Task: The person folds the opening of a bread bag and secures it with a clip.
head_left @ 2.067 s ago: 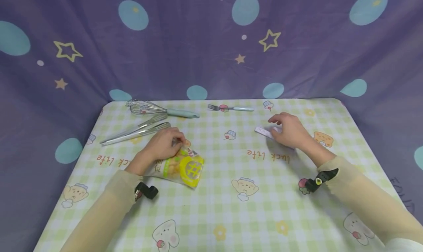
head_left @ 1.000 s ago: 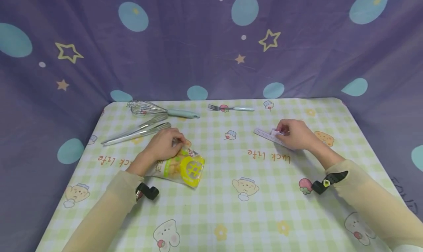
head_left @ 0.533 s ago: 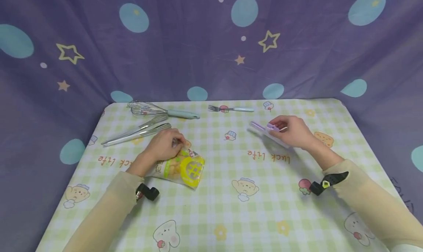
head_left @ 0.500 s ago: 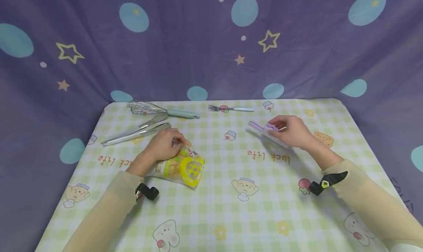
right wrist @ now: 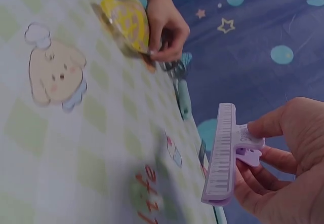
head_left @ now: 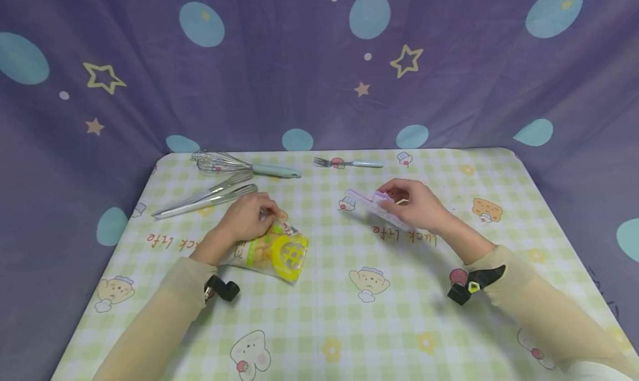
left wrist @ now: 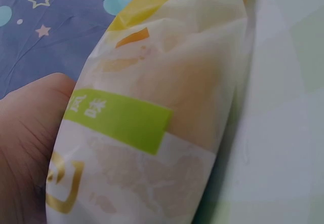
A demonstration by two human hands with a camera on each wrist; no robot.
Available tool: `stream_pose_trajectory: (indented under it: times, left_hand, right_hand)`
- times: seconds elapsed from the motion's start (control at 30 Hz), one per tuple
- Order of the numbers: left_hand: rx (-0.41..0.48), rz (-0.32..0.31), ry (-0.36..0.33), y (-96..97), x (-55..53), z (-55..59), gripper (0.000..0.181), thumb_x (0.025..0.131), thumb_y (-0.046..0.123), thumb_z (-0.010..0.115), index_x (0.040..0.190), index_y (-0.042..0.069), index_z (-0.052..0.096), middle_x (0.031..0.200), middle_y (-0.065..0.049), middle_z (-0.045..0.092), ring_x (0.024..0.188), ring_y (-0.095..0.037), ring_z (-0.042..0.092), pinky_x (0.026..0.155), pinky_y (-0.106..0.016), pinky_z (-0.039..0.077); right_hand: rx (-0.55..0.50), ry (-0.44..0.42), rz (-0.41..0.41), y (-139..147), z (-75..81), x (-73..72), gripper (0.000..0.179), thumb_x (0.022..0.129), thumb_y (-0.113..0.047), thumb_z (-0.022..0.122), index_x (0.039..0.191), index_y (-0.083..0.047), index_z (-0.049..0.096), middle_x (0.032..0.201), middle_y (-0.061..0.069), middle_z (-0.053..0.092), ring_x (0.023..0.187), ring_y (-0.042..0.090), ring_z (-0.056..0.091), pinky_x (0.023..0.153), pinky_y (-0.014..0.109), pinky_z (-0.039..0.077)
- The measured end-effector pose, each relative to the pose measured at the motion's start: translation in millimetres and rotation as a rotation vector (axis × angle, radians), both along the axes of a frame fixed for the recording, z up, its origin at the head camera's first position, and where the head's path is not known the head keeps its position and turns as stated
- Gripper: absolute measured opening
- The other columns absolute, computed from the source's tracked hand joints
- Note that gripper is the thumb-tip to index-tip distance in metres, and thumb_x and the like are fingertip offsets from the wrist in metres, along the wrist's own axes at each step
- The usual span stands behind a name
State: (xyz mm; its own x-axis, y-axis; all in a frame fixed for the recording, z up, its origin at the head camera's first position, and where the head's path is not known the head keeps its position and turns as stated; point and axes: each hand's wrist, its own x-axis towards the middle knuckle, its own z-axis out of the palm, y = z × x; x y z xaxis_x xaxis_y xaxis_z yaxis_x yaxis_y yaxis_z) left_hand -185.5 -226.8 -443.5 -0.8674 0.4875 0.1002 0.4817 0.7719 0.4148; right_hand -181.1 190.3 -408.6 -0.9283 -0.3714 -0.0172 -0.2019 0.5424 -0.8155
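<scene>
My left hand pinches the upper edge of a yellow and clear plastic food package, which rests on the checked tablecloth. Close up in the left wrist view, the package shows a green label band and pale, bread-like contents. My right hand holds a lilac bag clip by its grip tabs, thumb on one side and fingers on the other. In the right wrist view the long bar of the bag clip is raised above the cloth, its two halves lying together.
Behind the left hand lie a balloon whisk with a pale green handle and metal tongs. A fork with a pale handle lies near the back edge. A purple patterned curtain hangs behind the table.
The right hand has taken hold of the bag clip, lifted it off the cloth and carried it left toward the package. The left hand and the package have stayed in place.
</scene>
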Motion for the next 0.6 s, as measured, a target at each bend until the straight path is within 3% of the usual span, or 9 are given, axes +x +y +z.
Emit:
stream_pose_trajectory:
  times: [0.13, 0.43, 0.6]
  left_hand:
    - [0.004, 0.002, -0.004, 0.4, -0.4, -0.3, 0.017, 0.092, 0.010, 0.068, 0.093, 0.019, 0.082, 0.088, 0.002, 0.071, 0.079, -0.019, 0.059, 0.080, -0.045, 0.053]
    - [0.011, 0.003, -0.006, 1.1, -1.4, -1.1, 0.017, 0.093, 0.011, 0.068, 0.094, 0.019, 0.083, 0.089, 0.002, 0.073, 0.081, -0.020, 0.061, 0.082, -0.045, 0.054]
    - [0.004, 0.005, -0.013, -0.5, -1.1, -2.0, 0.018, 0.092, 0.009, 0.068, 0.094, 0.020, 0.083, 0.089, 0.002, 0.072, 0.082, -0.020, 0.062, 0.083, -0.046, 0.054]
  right_hand:
    - [-0.035, -0.004, -0.006, -13.3, -2.0, 2.7, 0.026, 0.101, -0.017, 0.072, 0.125, -0.007, 0.074, 0.118, 0.014, 0.074, 0.104, 0.025, 0.071, 0.088, 0.032, 0.057]
    - [-0.100, -0.063, -0.009, -39.7, -11.4, 10.7, 0.025, 0.101, -0.014, 0.072, 0.124, -0.006, 0.072, 0.118, 0.013, 0.073, 0.100, 0.024, 0.070, 0.085, 0.029, 0.056]
    - [-0.135, -0.072, -0.007, -53.4, -19.6, 13.7, 0.022, 0.096, -0.012, 0.076, 0.117, -0.005, 0.075, 0.109, 0.012, 0.073, 0.094, 0.021, 0.068, 0.083, 0.028, 0.056]
